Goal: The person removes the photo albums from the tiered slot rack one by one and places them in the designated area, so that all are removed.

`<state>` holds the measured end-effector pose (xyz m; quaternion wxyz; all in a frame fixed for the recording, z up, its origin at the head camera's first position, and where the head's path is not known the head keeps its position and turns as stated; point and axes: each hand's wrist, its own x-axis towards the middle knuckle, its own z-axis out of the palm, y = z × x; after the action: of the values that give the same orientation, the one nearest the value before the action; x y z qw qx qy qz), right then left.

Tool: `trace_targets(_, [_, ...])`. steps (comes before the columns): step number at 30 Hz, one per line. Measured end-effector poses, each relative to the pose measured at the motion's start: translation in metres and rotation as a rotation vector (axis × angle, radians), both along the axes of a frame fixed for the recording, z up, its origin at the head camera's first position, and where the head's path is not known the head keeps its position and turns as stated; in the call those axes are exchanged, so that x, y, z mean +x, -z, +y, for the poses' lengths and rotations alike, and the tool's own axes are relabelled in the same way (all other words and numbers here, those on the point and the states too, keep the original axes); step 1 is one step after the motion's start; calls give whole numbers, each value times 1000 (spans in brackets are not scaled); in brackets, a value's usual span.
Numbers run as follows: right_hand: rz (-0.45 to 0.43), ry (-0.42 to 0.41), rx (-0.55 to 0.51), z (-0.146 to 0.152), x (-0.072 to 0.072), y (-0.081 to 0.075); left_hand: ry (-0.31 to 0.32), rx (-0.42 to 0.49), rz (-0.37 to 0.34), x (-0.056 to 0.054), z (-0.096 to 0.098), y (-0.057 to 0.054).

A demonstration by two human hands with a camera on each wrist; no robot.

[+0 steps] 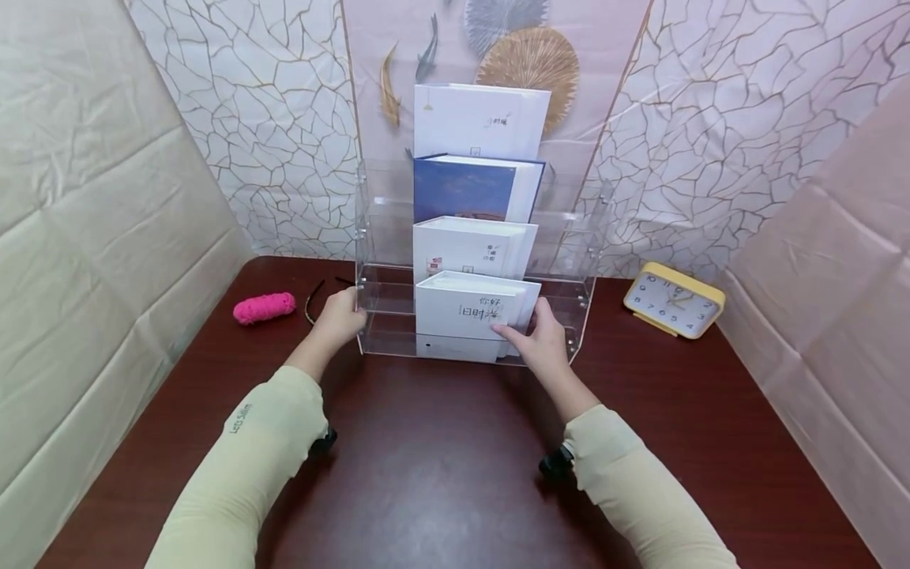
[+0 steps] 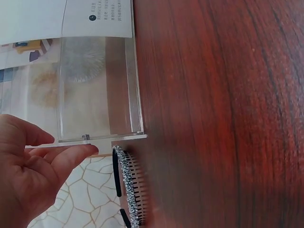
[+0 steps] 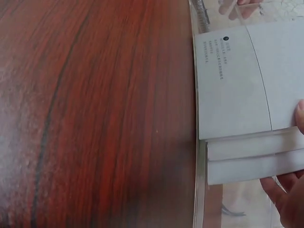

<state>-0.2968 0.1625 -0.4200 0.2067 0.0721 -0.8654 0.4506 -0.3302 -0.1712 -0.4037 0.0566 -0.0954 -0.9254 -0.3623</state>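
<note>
- At the front of the clear rack (image 1: 387,341), the front book (image 1: 455,314) sits in the lowest tier; the right grip (image 1: 543,340) grasps its side edge between thumb and fingers.
- Behind it, a second white book (image 1: 451,246), a blue book (image 1: 462,186) and a rear white book (image 1: 455,118) stand untouched in rising tiers; these look done.
- The left grip (image 1: 340,318) pinches the rack's left side panel.
- Left, apparently: settling the front book and releasing both.
</note>
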Motion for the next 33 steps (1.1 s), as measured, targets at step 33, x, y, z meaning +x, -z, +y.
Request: trace_targets(33, [154,-200,24,-35,-14,-43,19,-34,2,-4,-2,1])
